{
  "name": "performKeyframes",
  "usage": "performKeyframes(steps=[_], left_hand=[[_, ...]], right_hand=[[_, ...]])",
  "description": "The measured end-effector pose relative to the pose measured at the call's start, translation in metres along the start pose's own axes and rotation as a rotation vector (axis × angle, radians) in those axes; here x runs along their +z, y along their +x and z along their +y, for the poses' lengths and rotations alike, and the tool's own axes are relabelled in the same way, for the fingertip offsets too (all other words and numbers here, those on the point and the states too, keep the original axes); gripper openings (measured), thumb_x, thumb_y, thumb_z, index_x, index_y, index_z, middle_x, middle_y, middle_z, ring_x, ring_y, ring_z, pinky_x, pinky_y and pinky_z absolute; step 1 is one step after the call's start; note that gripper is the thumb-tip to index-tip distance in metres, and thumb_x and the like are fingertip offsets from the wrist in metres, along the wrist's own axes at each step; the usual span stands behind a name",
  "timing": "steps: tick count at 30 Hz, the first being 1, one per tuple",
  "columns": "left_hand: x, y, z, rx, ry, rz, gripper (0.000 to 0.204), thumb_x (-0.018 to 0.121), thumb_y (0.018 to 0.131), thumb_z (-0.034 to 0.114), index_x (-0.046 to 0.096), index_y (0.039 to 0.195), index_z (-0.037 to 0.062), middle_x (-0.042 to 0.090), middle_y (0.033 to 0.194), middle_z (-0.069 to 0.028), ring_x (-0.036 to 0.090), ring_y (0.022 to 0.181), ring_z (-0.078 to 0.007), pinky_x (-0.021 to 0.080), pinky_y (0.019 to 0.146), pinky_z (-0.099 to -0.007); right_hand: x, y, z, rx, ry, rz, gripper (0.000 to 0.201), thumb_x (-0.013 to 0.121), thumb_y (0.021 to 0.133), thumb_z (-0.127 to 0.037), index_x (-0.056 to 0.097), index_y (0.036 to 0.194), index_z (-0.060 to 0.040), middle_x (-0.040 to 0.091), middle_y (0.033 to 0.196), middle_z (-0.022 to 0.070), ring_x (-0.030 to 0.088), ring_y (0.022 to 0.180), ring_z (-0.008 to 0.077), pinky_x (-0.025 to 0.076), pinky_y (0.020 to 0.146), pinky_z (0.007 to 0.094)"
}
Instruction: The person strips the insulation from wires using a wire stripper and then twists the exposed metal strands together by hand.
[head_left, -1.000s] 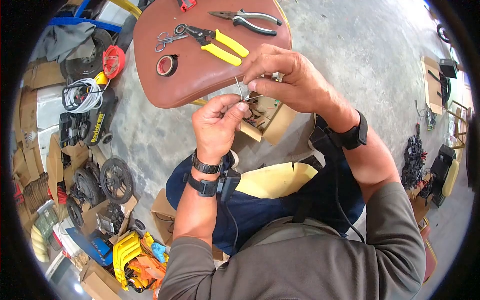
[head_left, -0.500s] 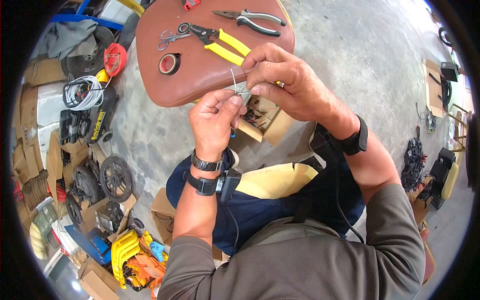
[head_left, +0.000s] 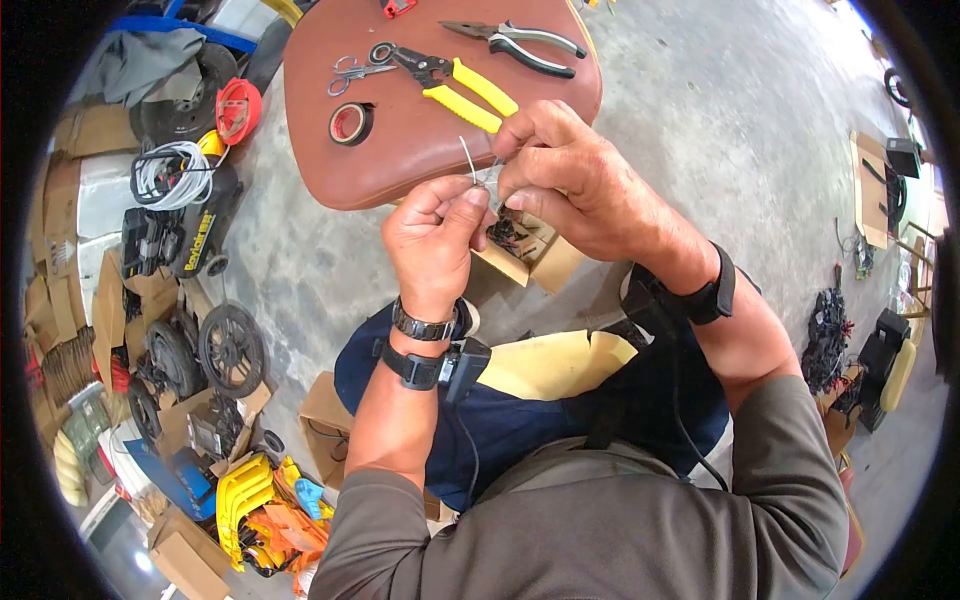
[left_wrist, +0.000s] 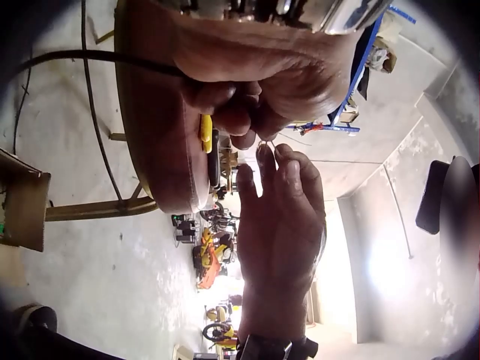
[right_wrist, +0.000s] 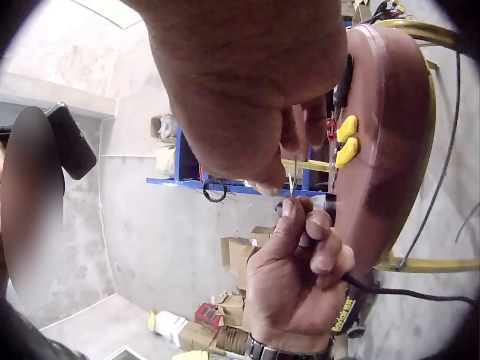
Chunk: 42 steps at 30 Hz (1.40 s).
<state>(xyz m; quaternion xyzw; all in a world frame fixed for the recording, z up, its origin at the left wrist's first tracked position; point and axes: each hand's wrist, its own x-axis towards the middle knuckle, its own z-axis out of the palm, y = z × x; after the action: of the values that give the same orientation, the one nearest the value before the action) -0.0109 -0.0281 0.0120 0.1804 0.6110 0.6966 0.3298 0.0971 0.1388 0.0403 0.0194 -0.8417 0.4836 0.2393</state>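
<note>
Thin pale wires (head_left: pixel 467 158) rise from the fingertips of my left hand (head_left: pixel 432 240), which pinches them between thumb and forefinger. Close on the right, my right hand (head_left: pixel 590 185) has its fingers bent around the other end of a wire. In the right wrist view the wires (right_wrist: pixel 293 176) run between my left hand (right_wrist: pixel 296 281) and my right hand (right_wrist: pixel 247 90). Beyond the hands, a brown padded seat (head_left: pixel 340 180) bears yellow-handled wire strippers (head_left: pixel 470 92), pliers (head_left: pixel 520 45), small scissors (head_left: pixel 355 73) and a roll of black tape (head_left: pixel 350 124).
An open cardboard box (head_left: pixel 555 265) with small parts stands on the floor below the hands. Wheels (head_left: pixel 231 350), a coiled white cable (head_left: pixel 172 175) and yellow parts (head_left: pixel 240 500) lie at the left. More boxes and black parts (head_left: pixel 828 340) are at the right.
The seat and its tools have shifted slightly right in the head view. My right hand's fingers have closed in nearer to my left fingertips and bent more.
</note>
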Motion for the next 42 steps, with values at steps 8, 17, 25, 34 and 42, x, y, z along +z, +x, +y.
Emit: performKeyframes(steps=[8, 17, 25, 34, 42], left_hand=[[-0.003, 0.001, 0.002, 0.066, -0.030, -0.024, 0.012, 0.067, 0.091, -0.001, 0.064, 0.102, -0.0037, 0.069, 0.081, -0.0087, 0.060, 0.063, -0.0090, 0.048, 0.055, -0.0218], [-0.003, 0.002, 0.001, 0.156, 0.011, -0.056, 0.010, 0.070, 0.090, 0.003, 0.064, 0.096, -0.0012, 0.068, 0.086, -0.0091, 0.064, 0.072, -0.0130, 0.053, 0.063, -0.0245], [-0.003, 0.003, 0.001, 0.144, 0.008, -0.033, 0.008, 0.070, 0.089, 0.002, 0.064, 0.094, -0.0012, 0.067, 0.086, -0.0084, 0.063, 0.073, -0.0123, 0.053, 0.063, -0.0243], [-0.004, 0.002, -0.003, 0.170, 0.067, -0.025, 0.015, 0.073, 0.085, -0.003, 0.066, 0.098, -0.0013, 0.069, 0.088, -0.0052, 0.062, 0.076, -0.0090, 0.052, 0.067, -0.0233], [0.001, 0.002, -0.001, 0.203, 0.231, 0.007, 0.014, 0.075, 0.082, -0.005, 0.069, 0.094, -0.0005, 0.069, 0.086, -0.0017, 0.061, 0.078, -0.0076, 0.050, 0.071, -0.0233]], right_hand=[[-0.001, 0.000, 0.001, 0.022, 0.010, 0.041, 0.014, 0.070, 0.077, -0.001, 0.067, 0.090, -0.0050, 0.057, 0.110, 0.0141, 0.055, 0.104, 0.0324, 0.045, 0.090, 0.0408], [-0.004, 0.002, 0.009, 0.072, 0.023, 0.069, 0.016, 0.071, 0.080, 0.000, 0.068, 0.094, -0.0070, 0.057, 0.111, 0.0130, 0.059, 0.104, 0.0275, 0.050, 0.086, 0.0368], [-0.004, 0.004, 0.008, 0.083, 0.046, 0.057, 0.014, 0.070, 0.081, -0.001, 0.068, 0.095, -0.0057, 0.057, 0.109, 0.0124, 0.061, 0.102, 0.0258, 0.050, 0.086, 0.0360], [-0.007, 0.005, 0.007, 0.075, 0.057, 0.026, 0.013, 0.068, 0.082, 0.001, 0.067, 0.093, -0.0051, 0.056, 0.105, 0.0137, 0.059, 0.105, 0.0271, 0.050, 0.083, 0.0367], [-0.008, 0.006, 0.000, 0.059, 0.073, 0.018, 0.015, 0.069, 0.079, 0.000, 0.067, 0.092, -0.0063, 0.055, 0.102, 0.0109, 0.054, 0.103, 0.0281, 0.045, 0.089, 0.0389]])
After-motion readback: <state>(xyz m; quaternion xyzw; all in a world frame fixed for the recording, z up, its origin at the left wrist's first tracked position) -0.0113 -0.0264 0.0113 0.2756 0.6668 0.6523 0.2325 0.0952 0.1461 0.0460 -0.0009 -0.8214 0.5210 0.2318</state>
